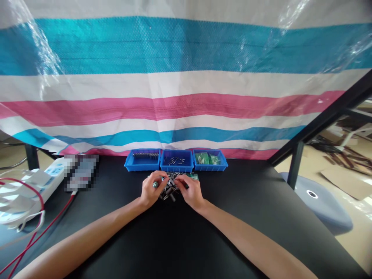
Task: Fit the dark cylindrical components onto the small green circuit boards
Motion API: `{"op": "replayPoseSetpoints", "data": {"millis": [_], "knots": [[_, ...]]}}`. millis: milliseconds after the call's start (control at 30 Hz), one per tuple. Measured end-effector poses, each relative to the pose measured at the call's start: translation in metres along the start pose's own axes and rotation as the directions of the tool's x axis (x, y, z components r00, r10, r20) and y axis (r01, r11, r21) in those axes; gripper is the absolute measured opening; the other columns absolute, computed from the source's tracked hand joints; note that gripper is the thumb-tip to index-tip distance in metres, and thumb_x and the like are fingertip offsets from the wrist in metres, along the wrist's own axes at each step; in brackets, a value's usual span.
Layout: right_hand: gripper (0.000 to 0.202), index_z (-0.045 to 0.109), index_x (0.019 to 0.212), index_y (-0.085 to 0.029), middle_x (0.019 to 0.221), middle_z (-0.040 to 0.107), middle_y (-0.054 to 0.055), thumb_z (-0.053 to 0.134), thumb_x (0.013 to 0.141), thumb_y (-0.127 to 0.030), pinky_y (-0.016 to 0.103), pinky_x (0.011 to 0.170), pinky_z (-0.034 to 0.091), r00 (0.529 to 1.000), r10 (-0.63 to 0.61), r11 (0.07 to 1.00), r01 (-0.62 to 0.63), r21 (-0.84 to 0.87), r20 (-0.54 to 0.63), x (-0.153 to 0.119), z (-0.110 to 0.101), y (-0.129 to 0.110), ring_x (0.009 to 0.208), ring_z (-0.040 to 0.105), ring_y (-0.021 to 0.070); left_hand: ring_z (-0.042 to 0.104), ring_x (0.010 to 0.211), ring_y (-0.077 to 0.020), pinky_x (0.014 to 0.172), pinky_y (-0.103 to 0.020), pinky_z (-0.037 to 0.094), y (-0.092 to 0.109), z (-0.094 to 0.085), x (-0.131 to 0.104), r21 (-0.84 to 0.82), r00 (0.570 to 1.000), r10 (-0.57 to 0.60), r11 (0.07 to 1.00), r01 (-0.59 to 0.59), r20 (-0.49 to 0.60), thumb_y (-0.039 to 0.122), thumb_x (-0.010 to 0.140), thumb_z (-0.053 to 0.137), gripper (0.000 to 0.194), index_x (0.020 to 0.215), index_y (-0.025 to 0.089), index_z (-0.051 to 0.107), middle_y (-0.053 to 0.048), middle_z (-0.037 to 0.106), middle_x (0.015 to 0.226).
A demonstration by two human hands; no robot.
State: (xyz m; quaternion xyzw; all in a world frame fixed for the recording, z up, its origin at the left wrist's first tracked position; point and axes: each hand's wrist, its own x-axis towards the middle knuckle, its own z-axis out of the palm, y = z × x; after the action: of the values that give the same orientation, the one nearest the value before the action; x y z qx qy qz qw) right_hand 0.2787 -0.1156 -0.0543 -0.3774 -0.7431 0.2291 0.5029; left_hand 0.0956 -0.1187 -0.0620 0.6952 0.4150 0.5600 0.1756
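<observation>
Both hands are at a pile of small metal parts (pixel 171 188) on the black table, just in front of the middle bin. My left hand (pixel 152 188) is curled at the pile's left side, with a small greenish and silver piece showing between its fingers. Across from it, my right hand (pixel 189 190) has thumb and fingers pinched together over the right side of the pile; what lies between the fingertips is too small to name. A bit of green material (pixel 193 176) shows behind my right hand.
Behind the pile stand a left blue bin (pixel 142 168) with metal pieces, a middle blue bin (pixel 176 168) with thin pieces, and a right blue bin (pixel 210 167) with green packets. Power strip (pixel 49 172) and red cable (pixel 55 217) lie left. Striped sheet (pixel 180 108) hangs behind.
</observation>
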Motion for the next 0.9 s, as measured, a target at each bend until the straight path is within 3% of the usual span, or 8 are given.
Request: {"op": "replayPoseSetpoints", "data": {"millis": [200, 400, 567, 667, 900], "knots": [[0.013, 0.068, 0.09, -0.018, 0.086, 0.061, 0.006, 0.058, 0.091, -0.026, 0.024, 0.062, 0.049, 0.995, -0.072, 0.996, 0.068, -0.065, -0.066, -0.001, -0.002, -0.001, 0.069, 0.059, 0.0138, 0.062, 0.067, -0.0106, 0.062, -0.02, 0.05, -0.002, -0.002, -0.002, 0.021, 0.999, 0.017, 1.0, -0.018, 0.043, 0.017, 0.086, 0.058, 0.01, 0.096, 0.017, 0.056, -0.002, 0.063, 0.083], [0.011, 0.065, 0.09, -0.018, 0.077, 0.063, 0.003, 0.055, 0.092, -0.023, 0.024, 0.065, 0.05, 0.997, -0.061, 0.997, 0.058, -0.058, -0.047, 0.001, -0.003, -0.002, 0.066, 0.06, 0.0134, 0.061, 0.061, -0.0103, 0.059, -0.02, 0.048, -0.001, -0.002, -0.003, 0.053, 0.998, 0.006, 0.999, -0.01, 0.067, 0.018, 0.086, 0.059, 0.013, 0.098, 0.017, 0.056, 0.0, 0.065, 0.074], [0.008, 0.063, 0.091, -0.018, 0.077, 0.069, 0.003, 0.055, 0.09, -0.022, 0.024, 0.066, 0.052, 0.999, -0.014, 1.0, 0.013, -0.015, -0.037, 0.0, -0.004, -0.007, 0.065, 0.066, 0.0141, 0.063, 0.065, -0.0108, 0.064, -0.021, 0.05, 0.002, -0.004, 0.0, 0.012, 0.994, 0.012, 1.0, -0.014, 0.106, 0.018, 0.089, 0.054, 0.01, 0.098, 0.017, 0.058, -0.002, 0.067, 0.081], [0.008, 0.064, 0.091, -0.019, 0.078, 0.072, 0.003, 0.056, 0.09, -0.022, 0.024, 0.066, 0.054, 0.999, -0.001, 1.0, 0.001, -0.005, -0.043, -0.001, -0.005, -0.007, 0.067, 0.069, 0.0151, 0.062, 0.065, -0.0104, 0.065, -0.021, 0.049, 0.007, -0.004, 0.004, 0.081, 0.99, 0.005, 0.997, -0.016, 0.138, 0.02, 0.09, 0.053, 0.011, 0.098, 0.018, 0.06, -0.003, 0.068, 0.084], [0.017, 0.069, 0.1, -0.021, 0.09, 0.074, 0.005, 0.054, 0.092, -0.018, 0.027, 0.075, 0.057, 0.988, -0.122, 0.992, 0.123, 0.005, -0.09, 0.0, -0.005, -0.006, 0.08, 0.071, 0.0165, 0.058, 0.064, -0.009, 0.062, -0.021, 0.049, 0.011, -0.003, 0.012, 0.131, 0.973, 0.074, 0.986, -0.104, 0.216, 0.024, 0.091, 0.056, 0.018, 0.105, 0.019, 0.064, -0.006, 0.068, 0.097]]}}
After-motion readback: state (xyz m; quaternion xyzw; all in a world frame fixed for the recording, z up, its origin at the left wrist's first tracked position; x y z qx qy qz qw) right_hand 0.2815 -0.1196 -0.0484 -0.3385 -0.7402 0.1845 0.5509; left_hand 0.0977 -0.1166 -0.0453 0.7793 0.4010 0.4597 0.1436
